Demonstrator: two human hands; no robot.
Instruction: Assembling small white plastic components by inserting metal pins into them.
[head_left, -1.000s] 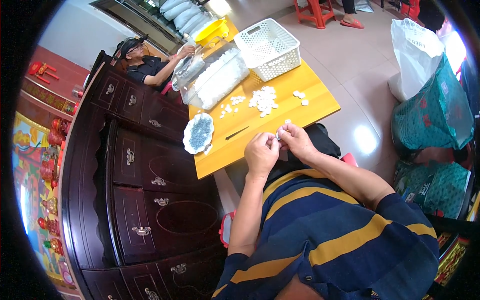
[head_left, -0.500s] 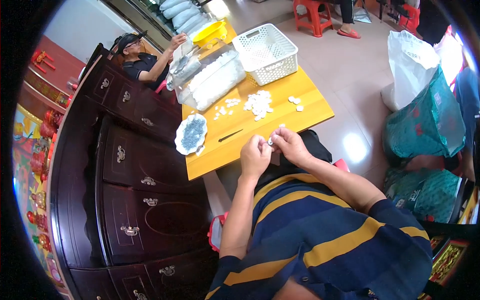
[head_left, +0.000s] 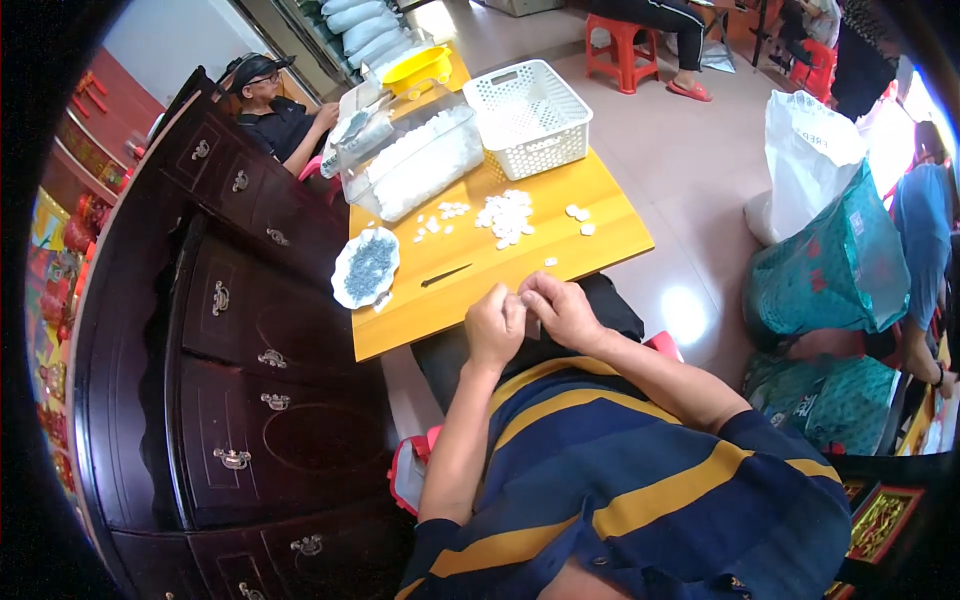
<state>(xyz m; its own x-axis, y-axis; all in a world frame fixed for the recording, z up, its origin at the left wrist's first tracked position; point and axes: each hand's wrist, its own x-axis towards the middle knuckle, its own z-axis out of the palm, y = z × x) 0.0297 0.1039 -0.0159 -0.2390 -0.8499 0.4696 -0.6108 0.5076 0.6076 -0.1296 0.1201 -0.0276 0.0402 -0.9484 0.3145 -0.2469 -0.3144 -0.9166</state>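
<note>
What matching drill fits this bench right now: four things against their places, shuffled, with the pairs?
1 white basket
2 plate of small blue-grey pieces
3 clear tub of white pieces
4 loose white pile

a table's left edge
b far right of table
c mid-table
d left of the basket

Pairs: 1-b, 2-a, 3-d, 4-c

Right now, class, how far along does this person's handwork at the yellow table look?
Done, apparently: a heap of white pieces lies mid-table, with strays beside it. In hand: the left hand and right hand meet at the near edge of the table, pinching something too small to identify. Left, seemingly plenty: the clear bin holds many white pieces, and the dish holds grey bits.
</note>
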